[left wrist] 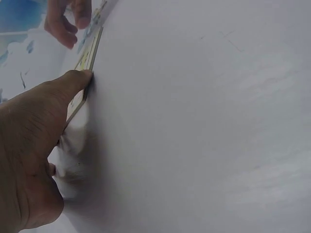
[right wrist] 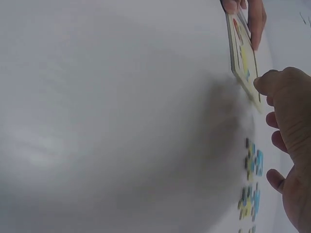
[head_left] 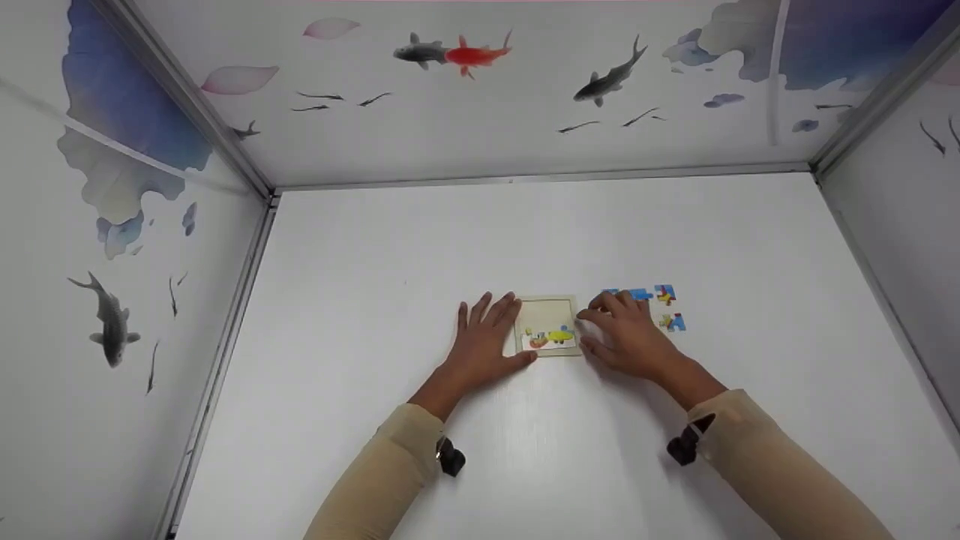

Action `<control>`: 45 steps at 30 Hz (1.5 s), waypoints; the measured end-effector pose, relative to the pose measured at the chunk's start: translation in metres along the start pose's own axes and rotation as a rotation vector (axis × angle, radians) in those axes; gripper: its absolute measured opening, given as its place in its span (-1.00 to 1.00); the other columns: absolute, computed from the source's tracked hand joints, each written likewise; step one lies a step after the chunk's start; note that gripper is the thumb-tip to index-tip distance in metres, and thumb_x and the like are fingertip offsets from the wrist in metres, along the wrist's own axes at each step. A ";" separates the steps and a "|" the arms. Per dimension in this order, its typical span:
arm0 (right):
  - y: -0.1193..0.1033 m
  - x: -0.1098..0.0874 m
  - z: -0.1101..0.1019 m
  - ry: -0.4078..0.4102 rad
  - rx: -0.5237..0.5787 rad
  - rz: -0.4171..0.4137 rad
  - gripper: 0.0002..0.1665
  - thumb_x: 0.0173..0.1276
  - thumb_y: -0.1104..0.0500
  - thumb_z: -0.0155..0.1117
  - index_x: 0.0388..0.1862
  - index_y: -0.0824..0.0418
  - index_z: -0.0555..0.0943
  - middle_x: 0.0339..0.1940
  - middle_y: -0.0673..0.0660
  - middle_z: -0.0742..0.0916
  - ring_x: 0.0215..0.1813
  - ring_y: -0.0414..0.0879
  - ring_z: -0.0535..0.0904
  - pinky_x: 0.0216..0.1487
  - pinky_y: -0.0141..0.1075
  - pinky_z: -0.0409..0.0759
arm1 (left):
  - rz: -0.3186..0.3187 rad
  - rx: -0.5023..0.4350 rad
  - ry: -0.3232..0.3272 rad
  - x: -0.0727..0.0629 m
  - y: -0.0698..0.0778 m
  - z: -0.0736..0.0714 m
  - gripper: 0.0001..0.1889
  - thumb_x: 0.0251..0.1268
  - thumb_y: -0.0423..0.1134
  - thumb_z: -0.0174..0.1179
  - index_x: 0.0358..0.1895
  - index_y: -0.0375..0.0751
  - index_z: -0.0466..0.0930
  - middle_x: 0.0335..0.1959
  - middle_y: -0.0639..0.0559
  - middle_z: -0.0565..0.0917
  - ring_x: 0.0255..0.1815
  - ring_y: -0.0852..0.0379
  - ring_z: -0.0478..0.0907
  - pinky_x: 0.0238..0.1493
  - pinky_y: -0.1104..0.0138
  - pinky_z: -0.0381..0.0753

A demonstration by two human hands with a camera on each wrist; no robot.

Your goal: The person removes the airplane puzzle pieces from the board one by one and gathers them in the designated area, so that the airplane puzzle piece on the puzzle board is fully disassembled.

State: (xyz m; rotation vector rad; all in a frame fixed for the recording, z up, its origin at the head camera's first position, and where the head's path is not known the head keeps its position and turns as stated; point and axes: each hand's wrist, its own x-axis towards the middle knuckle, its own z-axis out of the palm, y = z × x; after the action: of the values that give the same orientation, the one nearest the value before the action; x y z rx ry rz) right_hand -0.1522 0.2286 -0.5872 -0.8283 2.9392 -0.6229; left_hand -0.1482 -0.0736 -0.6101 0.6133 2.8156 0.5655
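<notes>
A small square wooden puzzle tray (head_left: 547,300) lies on the table, with printed pieces (head_left: 557,337) showing yellow, red and blue along its near side. My left hand (head_left: 484,345) rests at the tray's left side, fingers spread and straight. Its thumb (left wrist: 77,80) touches the near edge by the corner. Over the tray's right edge is my right hand (head_left: 630,334), its fingers loosely bent and the thumb apart from the index finger. In the right wrist view, the right thumb (right wrist: 269,82) is right at the tray's rim, and nothing shows in that hand.
Loose blue, yellow and red jigsaw pieces (head_left: 673,322) lie on the white table (head_left: 360,262) beyond and right of the right hand, which partly covers some. Walls printed with fish (head_left: 611,75) border the table at the back, left and right.
</notes>
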 end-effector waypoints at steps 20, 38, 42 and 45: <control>-0.045 0.043 0.024 -0.072 -0.019 -0.134 -0.61 0.63 -0.06 0.43 0.32 0.00 0.74 0.22 0.13 0.63 0.30 0.18 0.47 0.29 0.41 0.42 | 0.016 0.010 -0.003 0.001 0.001 -0.005 0.03 0.54 0.47 0.13 0.84 -0.03 0.05 0.84 0.04 0.09 0.86 -0.19 -0.17 0.75 -0.32 -0.27; -0.050 0.048 0.029 -0.094 -0.030 -0.188 -0.73 0.61 0.07 0.46 0.21 0.00 0.78 0.18 0.11 0.62 0.22 0.17 0.44 0.25 0.43 0.43 | 0.009 0.031 -0.013 0.000 0.000 -0.004 0.04 0.55 0.49 0.12 0.85 0.00 0.02 0.85 0.06 0.06 0.86 -0.17 -0.17 0.74 -0.33 -0.22; -0.051 0.049 0.029 -0.100 -0.004 -0.171 -0.74 0.59 0.10 0.48 0.19 0.01 0.78 0.13 0.10 0.62 0.18 0.14 0.43 0.24 0.39 0.42 | 0.003 0.030 -0.019 0.000 0.000 -0.004 0.04 0.54 0.48 0.13 0.85 0.01 0.01 0.85 0.07 0.06 0.86 -0.16 -0.18 0.74 -0.32 -0.23; -0.053 0.050 0.029 -0.112 0.012 -0.147 -0.73 0.56 0.13 0.50 0.18 0.02 0.78 0.07 0.09 0.62 0.14 0.11 0.41 0.23 0.35 0.42 | 0.005 0.021 -0.014 -0.001 0.000 -0.003 0.03 0.54 0.47 0.15 0.84 0.00 0.04 0.85 0.06 0.07 0.86 -0.17 -0.17 0.74 -0.33 -0.22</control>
State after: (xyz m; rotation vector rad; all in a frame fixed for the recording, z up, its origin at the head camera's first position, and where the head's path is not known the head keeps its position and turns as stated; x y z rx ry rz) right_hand -0.1646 0.1512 -0.5895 -1.0495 2.7909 -0.5799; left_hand -0.1487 -0.0753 -0.6074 0.6264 2.8109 0.5312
